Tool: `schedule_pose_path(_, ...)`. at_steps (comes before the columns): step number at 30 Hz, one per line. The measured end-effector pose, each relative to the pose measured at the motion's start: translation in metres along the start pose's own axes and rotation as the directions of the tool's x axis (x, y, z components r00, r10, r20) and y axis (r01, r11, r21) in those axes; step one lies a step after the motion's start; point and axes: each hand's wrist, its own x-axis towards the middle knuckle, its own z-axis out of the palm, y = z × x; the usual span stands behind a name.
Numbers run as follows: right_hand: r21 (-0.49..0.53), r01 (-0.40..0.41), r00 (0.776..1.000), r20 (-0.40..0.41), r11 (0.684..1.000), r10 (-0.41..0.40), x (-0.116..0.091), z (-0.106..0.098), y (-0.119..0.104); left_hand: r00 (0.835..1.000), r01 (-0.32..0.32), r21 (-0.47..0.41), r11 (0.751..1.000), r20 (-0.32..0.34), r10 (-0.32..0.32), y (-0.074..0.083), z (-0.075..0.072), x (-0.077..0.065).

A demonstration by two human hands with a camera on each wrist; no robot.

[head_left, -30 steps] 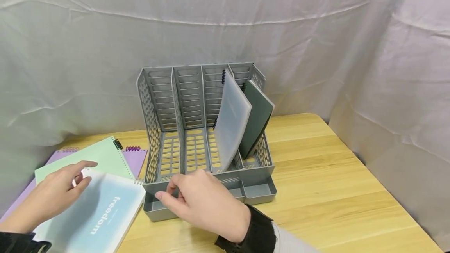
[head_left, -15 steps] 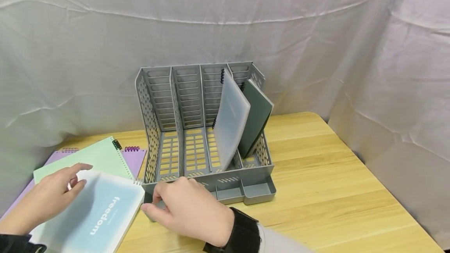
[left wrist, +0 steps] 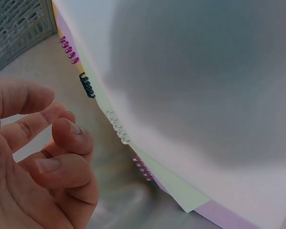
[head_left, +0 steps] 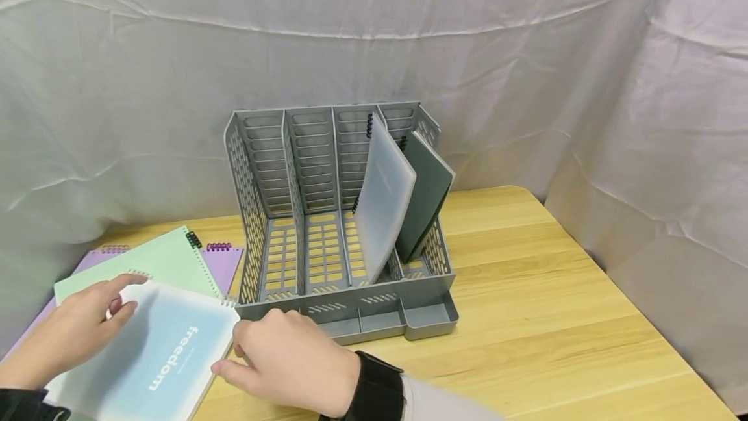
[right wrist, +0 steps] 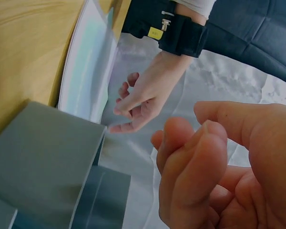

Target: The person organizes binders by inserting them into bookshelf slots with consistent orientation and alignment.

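My left hand hovers over the left part of a spiral notebook with a blue cover marked "freedom", its fingers loosely bent around nothing. My right hand hangs near that notebook's right edge, in front of the grey file organizer, also with bent fingers and holding nothing. Under the blue notebook lie a mint green notebook with a black coil and a purple notebook. In the left wrist view, the left fingers stand beside the coils of the stack.
Inside the organizer's right-hand compartments, a translucent-covered notebook and a dark green notebook stand tilted. Small trays line its front. Grey cloth hangs behind the wooden table.
My right hand has moved left along the organizer's front to the blue notebook's right edge. The left hand has shifted slightly left. The notebooks and organizer stay in place.
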Motion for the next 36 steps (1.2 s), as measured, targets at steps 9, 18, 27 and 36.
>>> schedule_pose_path(9, -0.051, -0.026, 0.995, 0.092, 0.998, 0.031, 0.011, 0.018, -0.009, 1.000, -0.008, 0.023, 1.000, -0.020, 0.009, -0.007, 0.000, -0.002)
schedule_pose_path(18, -0.098, -0.040, 0.989, 0.140, 0.994, 0.054, 0.020, 0.030, -0.016, 0.999, 0.014, 0.026, 1.000, 0.038, -0.015, -0.012, 0.001, -0.001)
schedule_pose_path(27, 0.021, -0.074, 0.937, 0.343, 0.997, 0.063, 0.027, 0.036, -0.020, 0.999, 0.017, 0.048, 0.999, 0.049, -0.019, -0.015, 0.001, 0.003)
schedule_pose_path(36, 0.026, -0.046, 0.924, 0.381, 0.999, 0.032, 0.031, 0.047, -0.020, 0.997, 0.032, 0.067, 0.997, 0.066, -0.036, -0.021, 0.004, 0.007)
